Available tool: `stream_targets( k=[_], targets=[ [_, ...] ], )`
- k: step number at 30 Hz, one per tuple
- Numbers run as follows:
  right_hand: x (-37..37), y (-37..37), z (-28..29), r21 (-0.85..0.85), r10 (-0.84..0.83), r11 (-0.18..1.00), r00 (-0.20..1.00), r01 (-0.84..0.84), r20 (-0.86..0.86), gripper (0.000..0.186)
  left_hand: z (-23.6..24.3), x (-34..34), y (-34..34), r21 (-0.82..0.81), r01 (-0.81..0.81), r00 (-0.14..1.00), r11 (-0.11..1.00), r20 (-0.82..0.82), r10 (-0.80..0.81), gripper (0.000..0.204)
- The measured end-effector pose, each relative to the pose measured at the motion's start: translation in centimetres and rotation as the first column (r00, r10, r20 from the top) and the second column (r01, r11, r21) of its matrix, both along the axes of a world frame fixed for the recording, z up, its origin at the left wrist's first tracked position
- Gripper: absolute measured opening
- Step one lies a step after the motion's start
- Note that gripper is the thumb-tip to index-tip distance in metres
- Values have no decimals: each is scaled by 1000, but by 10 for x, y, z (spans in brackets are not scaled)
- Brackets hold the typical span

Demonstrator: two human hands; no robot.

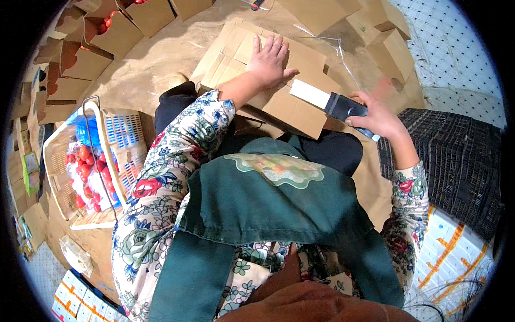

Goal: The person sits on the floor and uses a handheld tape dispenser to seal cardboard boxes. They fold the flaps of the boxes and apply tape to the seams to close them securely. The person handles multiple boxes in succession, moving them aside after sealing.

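Observation:
A flattened-looking brown cardboard box (303, 67) lies across my knees. My left hand (268, 60) presses flat on its upper face, fingers spread and holding nothing. To the right, my right hand (378, 115) is closed around a black hand-held tool (343, 107) with a grey-blue end. From the tool's front a broad white flat strip (310, 94) reaches over the box's right part; whether it is tape or a blade cannot be told. Part of the grip is hidden in my palm.
At left stands a cream plastic basket (134, 155) with red tomatoes (86, 166) and a blue bag (83, 129). Open cartons (112, 35) line the far left. Black crates (450, 161) stand at right, above white boxes with orange bands (450, 247). More cardboard (391, 56) lies far right.

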State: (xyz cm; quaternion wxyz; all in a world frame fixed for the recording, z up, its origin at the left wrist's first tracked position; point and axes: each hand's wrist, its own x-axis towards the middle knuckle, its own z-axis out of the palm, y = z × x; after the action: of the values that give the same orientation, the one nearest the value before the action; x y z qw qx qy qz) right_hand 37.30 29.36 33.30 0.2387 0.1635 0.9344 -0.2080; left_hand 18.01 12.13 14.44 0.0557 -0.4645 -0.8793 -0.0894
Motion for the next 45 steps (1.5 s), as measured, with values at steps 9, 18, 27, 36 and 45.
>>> stream_targets(
  k=[9, 18, 27, 36, 45],
  targets=[
    [-22, -19, 24, -54, -71, 995, 982, 82, 177, 46, 3, 1, -3, 79, 17, 996, 997, 90, -24, 82],
    [-14, -26, 26, 32, -93, 995, 988, 89, 120, 49, 16, 1, -10, 64, 64, 983, 996, 165, -74, 100],
    [-79, -48, -18, 223, 135, 929, 834, -294, 535, 41, 21, 4, -12, 32, 80, 990, 996, 112, -83, 102],
    [-140, -110, -65, 451, 134, 742, 768, -497, 626, 27, 10, 9, -2, 21, 75, 993, 997, 91, -77, 96],
    [-113, -89, -114, 574, 120, 618, 785, -538, 607, 31, 6, -8, -15, 12, 7, 996, 1000, 85, -8, 98]
  ],
)
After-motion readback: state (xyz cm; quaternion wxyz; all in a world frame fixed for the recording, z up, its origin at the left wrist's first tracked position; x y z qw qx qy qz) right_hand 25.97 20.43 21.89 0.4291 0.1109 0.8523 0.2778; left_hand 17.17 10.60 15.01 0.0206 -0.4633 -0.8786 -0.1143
